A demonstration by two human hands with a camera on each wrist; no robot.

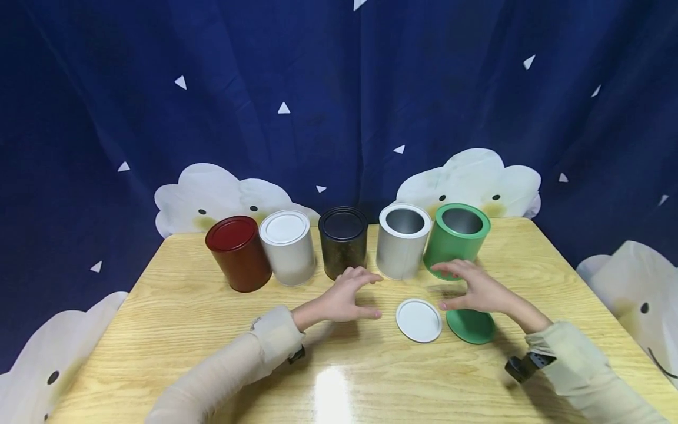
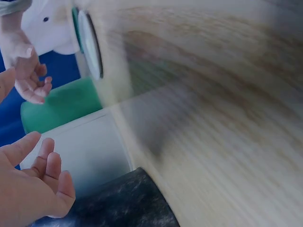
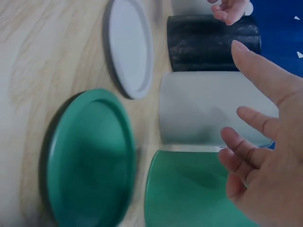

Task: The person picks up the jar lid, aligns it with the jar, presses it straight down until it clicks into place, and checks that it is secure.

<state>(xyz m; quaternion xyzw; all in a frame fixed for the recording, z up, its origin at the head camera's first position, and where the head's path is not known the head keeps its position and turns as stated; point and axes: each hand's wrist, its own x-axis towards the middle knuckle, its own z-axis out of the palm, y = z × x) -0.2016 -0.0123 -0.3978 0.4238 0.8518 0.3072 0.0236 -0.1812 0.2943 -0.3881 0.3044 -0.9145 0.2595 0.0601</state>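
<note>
Both hands hover above the table with fingers spread and nothing held. My left hand [image 1: 346, 297] is in front of the black can [image 1: 344, 247], which has its lid on. Over the edge of a loose green lid [image 1: 471, 328] hangs my right hand [image 1: 474, 288]. A loose white lid [image 1: 418, 321] lies flat to the left of the green one. Behind them stand a white can [image 1: 401, 250] and a green can [image 1: 450, 247], both uncovered with grey metal insides showing. In the right wrist view the right fingers [image 3: 255, 151] are spread near these two cans, apart from the lids.
Left of the black can stand a lidded white can [image 1: 288, 253] and a lidded dark red can [image 1: 242, 259]. All the cans form a row along the back of the wooden table [image 1: 185, 330]. A dark blue curtain [image 1: 339, 118] with cloud shapes hangs right behind it.
</note>
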